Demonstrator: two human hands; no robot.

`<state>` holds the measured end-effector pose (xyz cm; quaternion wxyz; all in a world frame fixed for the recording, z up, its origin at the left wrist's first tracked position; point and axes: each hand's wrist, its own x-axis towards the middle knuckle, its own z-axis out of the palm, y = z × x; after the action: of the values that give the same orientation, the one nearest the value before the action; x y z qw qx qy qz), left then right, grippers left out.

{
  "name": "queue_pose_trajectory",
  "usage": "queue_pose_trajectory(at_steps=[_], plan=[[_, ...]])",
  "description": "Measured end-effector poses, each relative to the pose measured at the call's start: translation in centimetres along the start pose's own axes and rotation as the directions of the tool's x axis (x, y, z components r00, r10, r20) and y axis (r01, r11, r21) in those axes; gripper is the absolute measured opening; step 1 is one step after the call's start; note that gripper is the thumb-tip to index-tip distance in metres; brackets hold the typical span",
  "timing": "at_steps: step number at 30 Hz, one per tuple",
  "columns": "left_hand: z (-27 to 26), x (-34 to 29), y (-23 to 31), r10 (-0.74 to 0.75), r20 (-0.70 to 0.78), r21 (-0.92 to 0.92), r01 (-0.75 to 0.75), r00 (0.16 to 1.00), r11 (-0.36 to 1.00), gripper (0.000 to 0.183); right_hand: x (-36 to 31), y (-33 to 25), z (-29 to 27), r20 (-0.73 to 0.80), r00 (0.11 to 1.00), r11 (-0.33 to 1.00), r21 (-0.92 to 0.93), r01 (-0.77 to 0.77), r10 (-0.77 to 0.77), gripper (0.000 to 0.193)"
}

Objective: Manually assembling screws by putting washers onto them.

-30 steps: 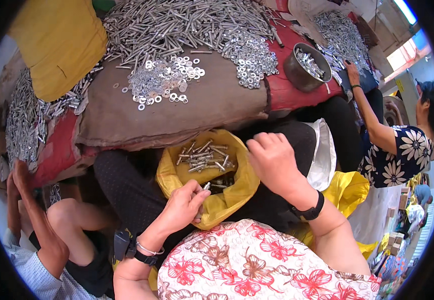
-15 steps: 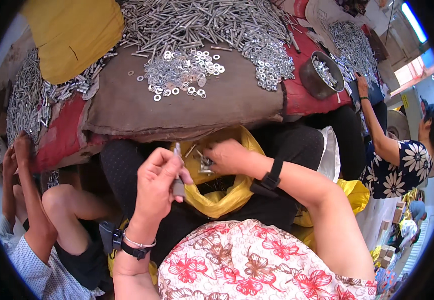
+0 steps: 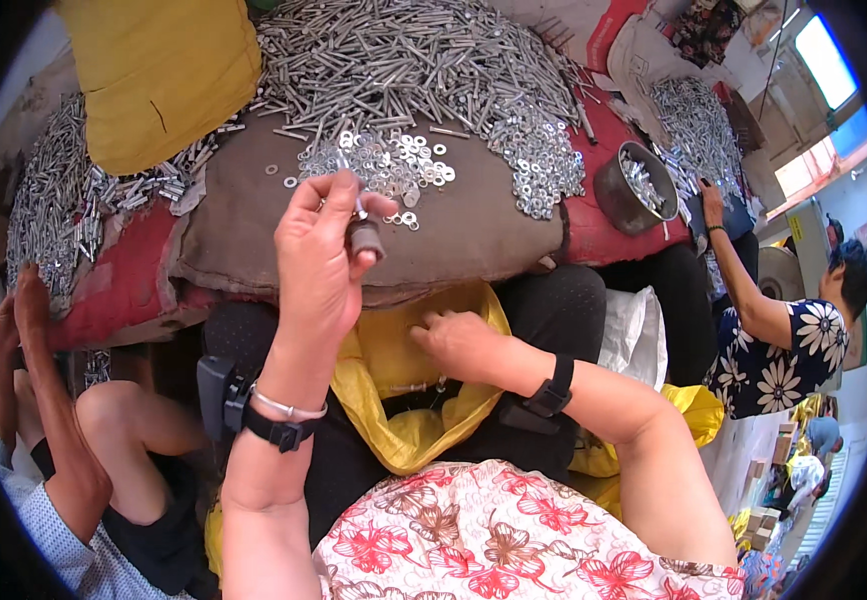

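My left hand (image 3: 319, 245) is raised in front of the padded work surface, thumb and fingers pinching a slim metal bolt (image 3: 361, 207). Around one of its lower fingers there appears to be a grey wrap (image 3: 366, 240). My right hand (image 3: 464, 345) is over the mouth of a yellow woven bag (image 3: 414, 445) between my knees. Its fingers are loosely apart and nothing shows in them. Just below it, a few metal bolts (image 3: 409, 388) are at the bag's opening. Flat washers (image 3: 379, 160) lie loose beyond my left hand.
A brown padded cover (image 3: 464, 225) spans the surface, with a large bolt heap (image 3: 404, 60) at the back. More washers (image 3: 539, 165) lie to the right, beside a metal pot (image 3: 609, 200) of parts. People sit close on both sides; a yellow cloth (image 3: 169, 80) hangs far left.
My left hand has risen from the bag toward the washers, still pinching the bolt. My right hand has let go of several bolts, now lower in the bag's opening.
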<state>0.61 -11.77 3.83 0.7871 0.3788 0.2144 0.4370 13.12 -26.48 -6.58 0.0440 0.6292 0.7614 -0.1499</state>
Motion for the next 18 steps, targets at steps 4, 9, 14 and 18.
queue_pose_trajectory(at_steps=[4,9,14,18], plan=[[-0.2,1.2,-2.3,-0.015,-0.07,0.029,0.017,0.997,0.999,0.015,0.9,-1.8,1.3,0.077,0.996,0.999,-0.002,0.038,-0.037,0.031],[-2.0,0.7,-3.7,-0.068,-0.077,-0.024,0.066,0.995,0.998,0.014,0.1,-4.0,-1.7,0.23,0.966,0.993,0.044,0.107,-0.114,0.03],[-2.5,0.6,-4.2,-0.113,-0.029,0.039,0.114,0.993,0.993,0.015,0.8,0.9,-10.9,-0.325,0.934,0.881,0.386,0.272,-0.146,0.011],[-1.7,0.4,-4.9,-0.182,0.013,0.113,0.18,0.983,0.977,0.014,3.3,6.0,-13.7,-0.616,0.772,0.978,0.206,-0.036,0.158,0.005]])
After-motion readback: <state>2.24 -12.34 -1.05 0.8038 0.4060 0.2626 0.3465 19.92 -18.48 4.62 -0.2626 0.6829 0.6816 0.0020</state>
